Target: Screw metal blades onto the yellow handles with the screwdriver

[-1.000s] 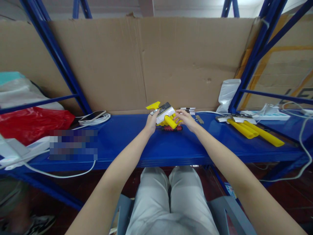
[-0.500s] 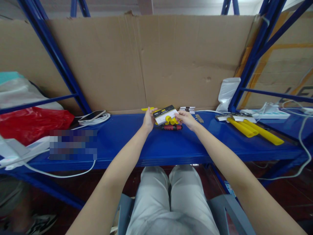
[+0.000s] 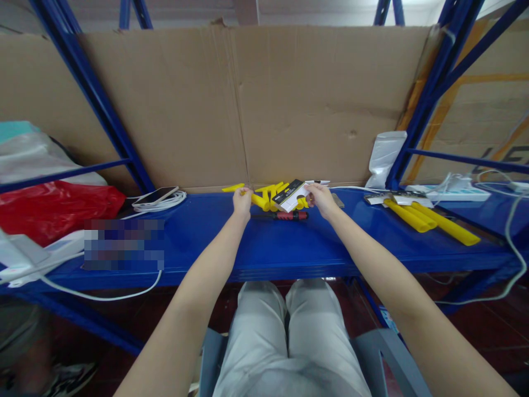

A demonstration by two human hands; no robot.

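Note:
My right hand [image 3: 321,200] pinches the right end of a black-and-white printed card [image 3: 290,195], which is tilted over a group of yellow tubular handles [image 3: 271,194]. My left hand [image 3: 242,202] is closed, its fingers curled around a yellow piece [image 3: 232,188] that sticks out to the left; most of it is hidden by the hand. Just right of those fingers, the end of another yellow handle [image 3: 260,202] shows. In front of the handles, a red-and-black-handled screwdriver [image 3: 291,216] lies on the blue table [image 3: 285,242].
More yellow-handled tools [image 3: 430,218] lie at the right, near a white power strip [image 3: 458,193]. A white plastic bag [image 3: 385,157] leans at the back right. At the left are a phone [image 3: 156,195] on a coiled cable and a red bag [image 3: 61,209]. Cardboard [image 3: 289,105] stands behind.
My left hand has let go of the card and moved slightly left, with the yellow piece shifting along. The card has turned, remaining in my right hand, and more yellow handles show.

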